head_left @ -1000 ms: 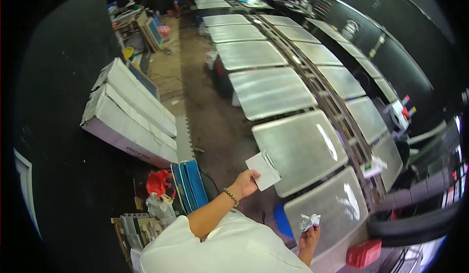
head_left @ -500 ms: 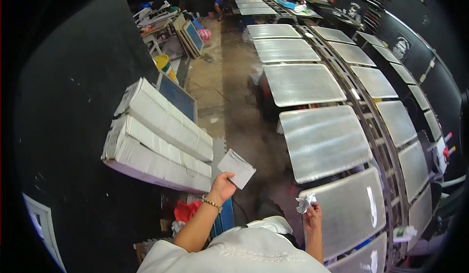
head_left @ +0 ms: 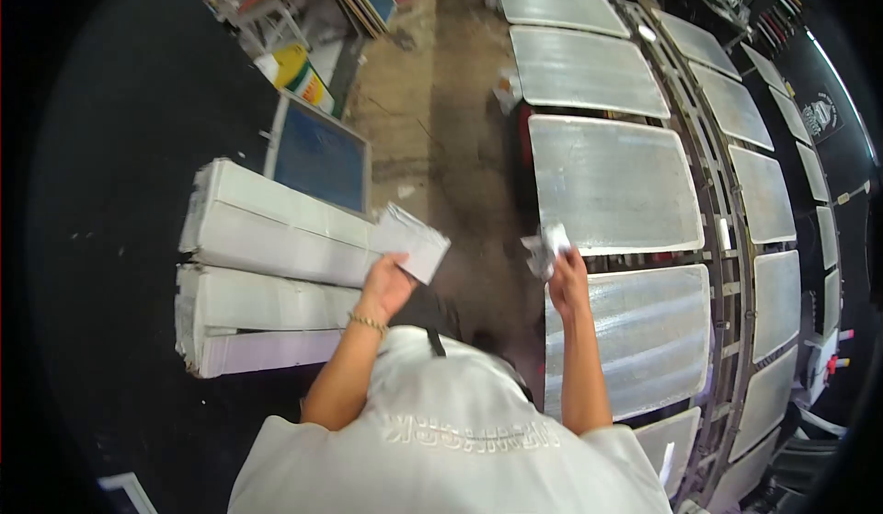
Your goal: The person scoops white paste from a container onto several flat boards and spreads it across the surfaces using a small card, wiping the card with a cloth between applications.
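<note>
My left hand (head_left: 389,284) grips a flat white rectangular packet (head_left: 411,242) by its lower edge, thumb on top. The packet is held over the aisle, beside the end of a long white box. On the right, my right hand (head_left: 568,279) pinches a crumpled white and silvery wrapper (head_left: 546,248). That hand is above the near-left edges of two flat metal platens (head_left: 614,183). The wrapper is slightly blurred, and its contents cannot be made out.
Two long white boxes (head_left: 276,224) lie at the left, beside a blue framed screen (head_left: 321,155) and a yellow-green bucket (head_left: 299,74). Rows of platens flank a metal rail (head_left: 727,302) on the right. Concrete floor (head_left: 395,100) runs between.
The view has moved forward along the aisle and tilted down. Both hands appear higher in the frame, still holding the packet and wrapper. The people at the back are out of view.
</note>
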`<state>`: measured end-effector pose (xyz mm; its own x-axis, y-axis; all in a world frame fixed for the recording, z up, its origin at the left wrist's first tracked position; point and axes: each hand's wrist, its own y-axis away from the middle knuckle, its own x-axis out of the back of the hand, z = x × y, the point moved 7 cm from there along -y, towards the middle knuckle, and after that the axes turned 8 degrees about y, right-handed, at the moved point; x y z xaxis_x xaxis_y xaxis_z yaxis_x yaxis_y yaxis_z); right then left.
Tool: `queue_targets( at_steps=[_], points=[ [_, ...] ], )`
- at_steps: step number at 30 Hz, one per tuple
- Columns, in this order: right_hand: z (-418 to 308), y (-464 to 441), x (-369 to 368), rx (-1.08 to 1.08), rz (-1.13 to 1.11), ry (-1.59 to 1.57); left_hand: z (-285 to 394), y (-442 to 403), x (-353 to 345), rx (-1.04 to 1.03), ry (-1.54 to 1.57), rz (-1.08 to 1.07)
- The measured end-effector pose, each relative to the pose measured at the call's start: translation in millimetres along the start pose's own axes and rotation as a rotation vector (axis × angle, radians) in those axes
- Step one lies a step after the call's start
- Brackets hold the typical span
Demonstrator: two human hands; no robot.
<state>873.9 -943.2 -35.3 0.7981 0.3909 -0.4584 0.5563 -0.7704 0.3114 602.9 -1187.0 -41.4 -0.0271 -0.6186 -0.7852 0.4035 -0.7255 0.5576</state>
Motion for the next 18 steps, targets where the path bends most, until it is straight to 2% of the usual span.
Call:
queue_targets(
  at_steps=[2, 5, 7, 10, 12, 15, 17, 18],
  points=[
    [-17, -58, -53, 0.013, -0.087, -0.068, 22, -29, -31, 0.025, -0.044, 0.050],
    [-21, -160, -103, 0.006, -0.150, -0.136, 62, -101, -42, -0.026, -0.048, 0.046],
    [-14, -225, -140, -0.050, -0.268, -0.237, 96, -157, -50, -0.031, -0.023, 0.043],
    [-16, -312, -189, -0.083, -0.206, -0.233, 160, -234, -93, -0.068, -0.001, 0.005],
    [-20, -367, -217, -0.115, -0.184, -0.148, 204, -292, -109, -0.013, 0.002, -0.019],
    [-33, -429, -247, -0.098, -0.173, -0.118, 271, -354, -150, -0.076, -0.022, 0.027],
    [-44, -477, -267, -0.075, -0.191, -0.086, 313, -406, -184, -0.064, -0.066, -0.005],
    [-49, -490, -278, -0.107, -0.216, -0.058, 329, -427, -197, -0.121, -0.037, -0.040]
  ],
)
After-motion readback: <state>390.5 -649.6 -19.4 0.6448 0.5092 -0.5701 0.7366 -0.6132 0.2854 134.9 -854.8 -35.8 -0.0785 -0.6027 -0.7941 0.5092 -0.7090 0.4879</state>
